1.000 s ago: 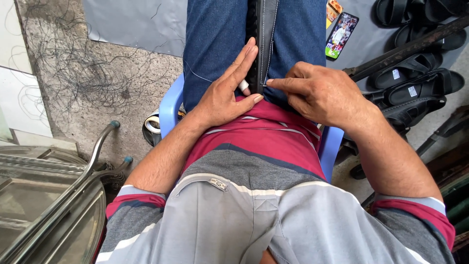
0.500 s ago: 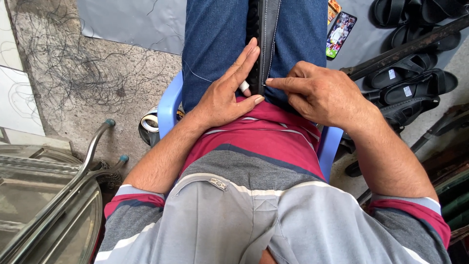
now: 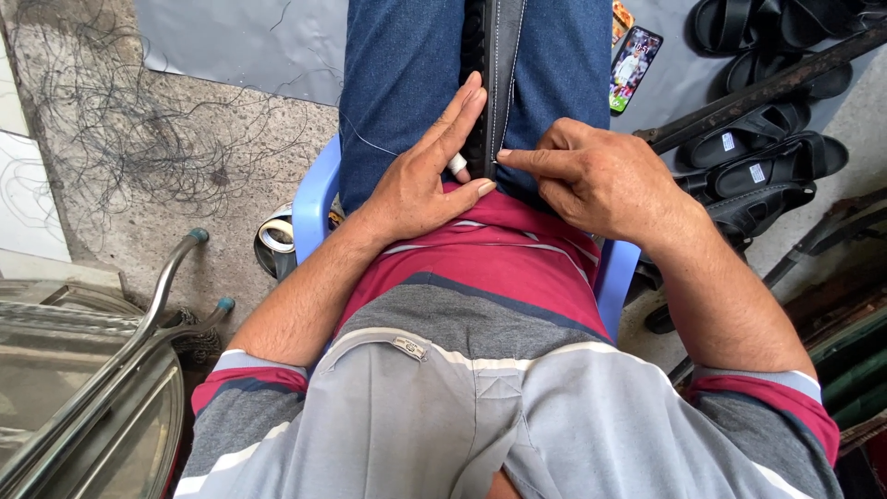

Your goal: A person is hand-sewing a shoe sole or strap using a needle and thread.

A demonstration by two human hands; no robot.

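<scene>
Fig.: head view, looking down at a seated person's lap.

Left hand [image 3: 427, 180]: flat, fingers together and straight, grasping nothing; palm presses on the long dark strip with a stitched grey edge [image 3: 488, 69], which lies along the lap between the blue-denim thighs [image 3: 402, 83]. A white tape wrap shows on one finger, just right of the palm.

Right hand [image 3: 591, 176]: loosely curled, index finger out; its tip meets the strip's grey edge just right of the left hand. Whether it pinches thread or a needle cannot be told. A thin pale thread [image 3: 370, 143] runs across the left thigh, left of the strip.

Change vs. 1.0 s and 0.5 s ago: both hands sit in the same spot on the strip; only the view drifts slightly. Judged meaning: work is held at one point on the seam, not advancing along it.

Around the strip: light-blue plastic chair [image 3: 314, 208] below and to both sides; phone with lit screen [image 3: 633, 69] to the right; black rubber sandals [image 3: 767, 162] farther right; dark bar [image 3: 767, 88] across them.

Containers: shiny tape roll [image 3: 275, 242] at the chair's left edge, contents not visible; round glass-topped metal stand [image 3: 83, 388] far lower left, nothing seen on it.
</scene>
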